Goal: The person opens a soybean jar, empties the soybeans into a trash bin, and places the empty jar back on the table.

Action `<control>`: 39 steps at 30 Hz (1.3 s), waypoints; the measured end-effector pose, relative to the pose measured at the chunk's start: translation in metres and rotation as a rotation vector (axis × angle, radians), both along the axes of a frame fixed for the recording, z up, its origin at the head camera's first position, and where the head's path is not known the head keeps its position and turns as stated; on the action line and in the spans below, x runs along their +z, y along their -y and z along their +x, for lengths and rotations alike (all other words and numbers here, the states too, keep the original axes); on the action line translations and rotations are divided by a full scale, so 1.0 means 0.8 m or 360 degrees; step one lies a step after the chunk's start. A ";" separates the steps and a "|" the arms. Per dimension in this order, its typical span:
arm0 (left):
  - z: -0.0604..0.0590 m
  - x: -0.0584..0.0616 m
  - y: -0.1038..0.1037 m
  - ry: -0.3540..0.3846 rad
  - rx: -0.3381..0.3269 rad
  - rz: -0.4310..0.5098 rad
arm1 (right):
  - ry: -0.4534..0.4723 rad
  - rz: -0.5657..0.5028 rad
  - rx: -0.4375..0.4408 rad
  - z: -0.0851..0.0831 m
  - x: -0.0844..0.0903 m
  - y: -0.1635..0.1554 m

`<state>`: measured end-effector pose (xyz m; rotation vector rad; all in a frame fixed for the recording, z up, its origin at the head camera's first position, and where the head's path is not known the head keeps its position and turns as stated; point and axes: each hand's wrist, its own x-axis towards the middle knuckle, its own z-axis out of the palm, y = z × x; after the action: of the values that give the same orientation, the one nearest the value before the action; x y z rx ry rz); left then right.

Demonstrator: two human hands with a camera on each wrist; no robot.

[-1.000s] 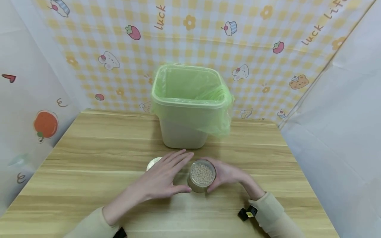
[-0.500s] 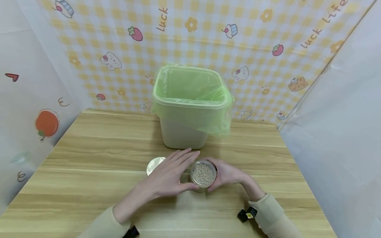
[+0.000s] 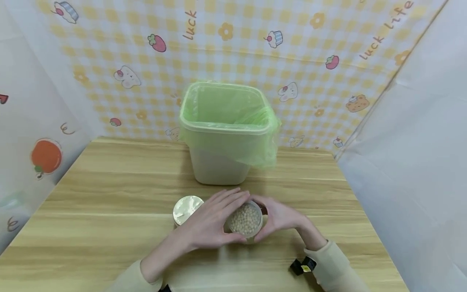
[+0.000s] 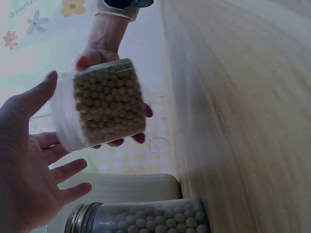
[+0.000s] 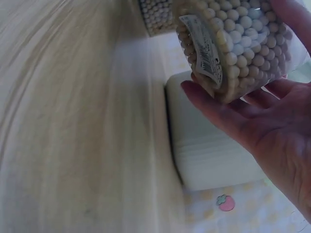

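Note:
My right hand (image 3: 279,217) grips a clear plastic jar (image 3: 246,221) of small pale beads, its fingers and thumb around the side near the base. In the left wrist view, this jar (image 4: 109,104) is tilted, its base off the table. A barcode label (image 5: 204,48) shows on its underside. My left hand (image 3: 206,225) spans the jar's other side at the whitish top end (image 4: 65,111), thumb and fingers spread and extended around it. A second jar (image 4: 155,218) of similar beads, with a silvery lid (image 3: 187,209), stands on the table just left of my left hand's fingers.
Behind the hands stands a pale bin (image 3: 219,164) lined with a green bag (image 3: 264,142). The wood-grain table (image 3: 109,190) meets a yellow checked cloth (image 3: 226,52) at the back and white sheets on both sides.
My left hand has moved right, its fingers and thumb coming around the jar. More of the second jar's lid shows. My right hand keeps its grip. The head view has shifted slightly.

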<state>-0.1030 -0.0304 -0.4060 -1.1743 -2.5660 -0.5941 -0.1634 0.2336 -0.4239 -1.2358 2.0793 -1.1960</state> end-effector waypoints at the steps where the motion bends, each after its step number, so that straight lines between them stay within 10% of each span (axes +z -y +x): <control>1: 0.000 0.000 -0.001 -0.0007 -0.0015 0.0013 | -0.0009 -0.0010 0.0012 0.002 0.003 0.000; 14: 0.005 -0.001 -0.004 -0.0035 -0.0028 0.0231 | -0.0186 -0.0015 -0.0063 0.018 0.020 0.004; 30: 0.008 0.005 -0.015 -0.0125 0.0281 0.0434 | -0.0280 -0.0079 -0.0478 0.036 0.033 0.026; 39: 0.011 0.014 -0.007 0.0329 0.0263 0.0427 | -0.0142 -0.0181 -0.0383 0.029 0.031 0.016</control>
<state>-0.0942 -0.0246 -0.3946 -0.8428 -2.6093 -1.0285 -0.1399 0.2208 -0.3987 -1.1302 2.3060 -1.4048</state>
